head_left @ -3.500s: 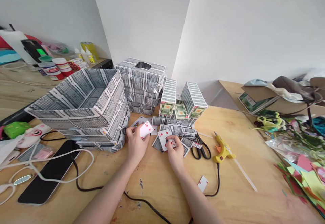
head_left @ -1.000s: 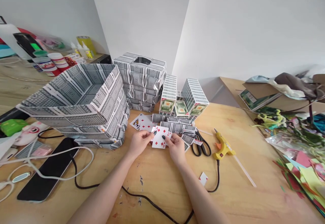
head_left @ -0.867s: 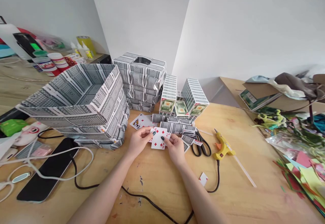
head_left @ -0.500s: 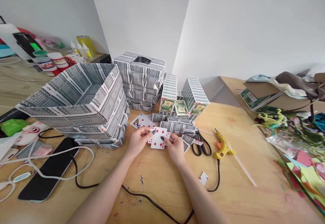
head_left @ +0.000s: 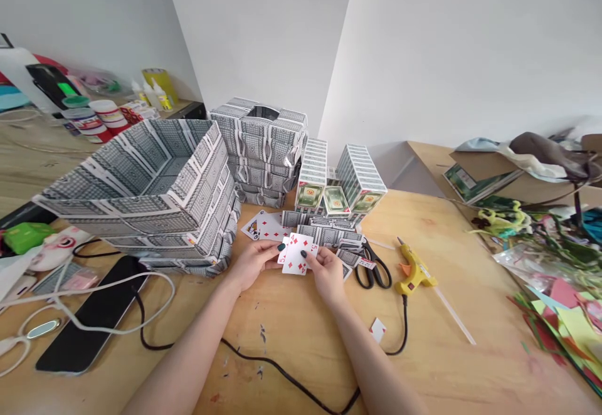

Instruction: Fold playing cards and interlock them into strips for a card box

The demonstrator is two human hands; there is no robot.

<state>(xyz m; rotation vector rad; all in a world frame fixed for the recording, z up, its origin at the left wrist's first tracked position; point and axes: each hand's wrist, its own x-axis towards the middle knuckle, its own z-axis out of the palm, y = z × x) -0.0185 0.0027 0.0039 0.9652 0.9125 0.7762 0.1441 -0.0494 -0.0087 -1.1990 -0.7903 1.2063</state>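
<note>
Two overlapping playing cards (head_left: 295, 256) are held between my hands over the table, a four of diamonds in front of a card marked five. My left hand (head_left: 256, 262) pinches them at the left edge, thumb on the face. On the right edge, my right hand (head_left: 325, 271) is closed with its thumb pressed on the front card. Just beyond my fingers lie loose face-up cards (head_left: 267, 225), a queen among them. Folded card strips (head_left: 324, 236) stand behind the held cards. Black-handled scissors (head_left: 374, 271) rest right of my right hand.
A large open box made of cards (head_left: 197, 214) stands left, with a second card-built box (head_left: 268, 145) behind it. Card packs (head_left: 362, 177) are stacked at the back. A yellow glue gun (head_left: 414, 269) lies right, its black cable crossing the front. A phone (head_left: 89, 321) lies left.
Both hands and the cards have shifted very slightly to the right. The four of diamonds is now a little more tilted, and both hands keep their hold.
</note>
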